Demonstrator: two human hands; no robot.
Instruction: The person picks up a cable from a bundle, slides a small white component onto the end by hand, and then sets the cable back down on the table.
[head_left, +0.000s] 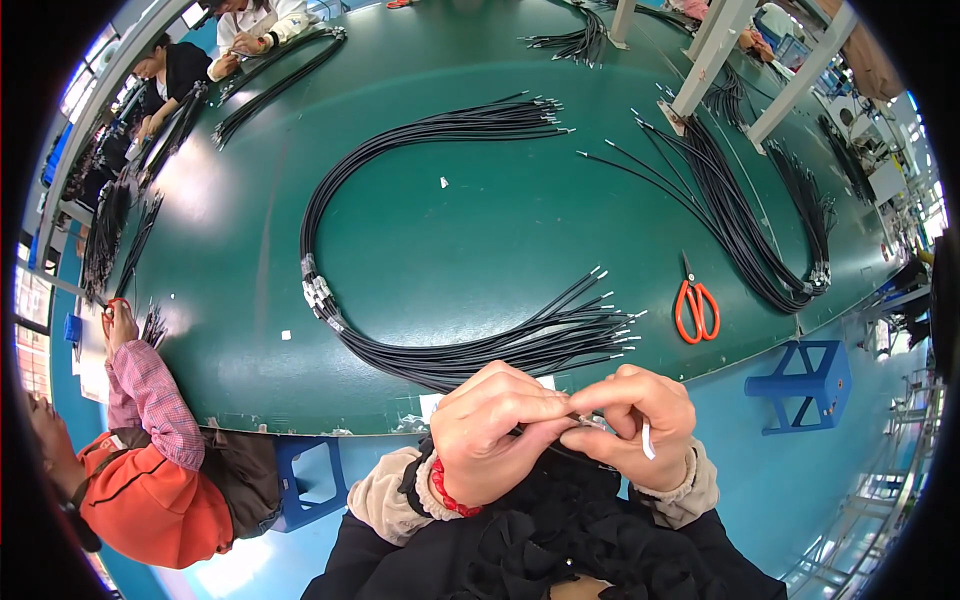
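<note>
Black cable ends sit pinched between both hands at six o'clock, just off the near edge of the green worktable. Left hand presses thumb and fingers together on the wires; right hand nips their metal tips, a white strip tucked under its fingers, likely kept ready. A taped, looped cable bundle lies at twelve o'clock, orange scissors at two, within easy reach.

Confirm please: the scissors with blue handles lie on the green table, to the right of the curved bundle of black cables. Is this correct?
Not quite. The scissors have orange handles, not blue, as the head view shows. They do lie on the green table, right of the curved bundle of black cables.
</note>
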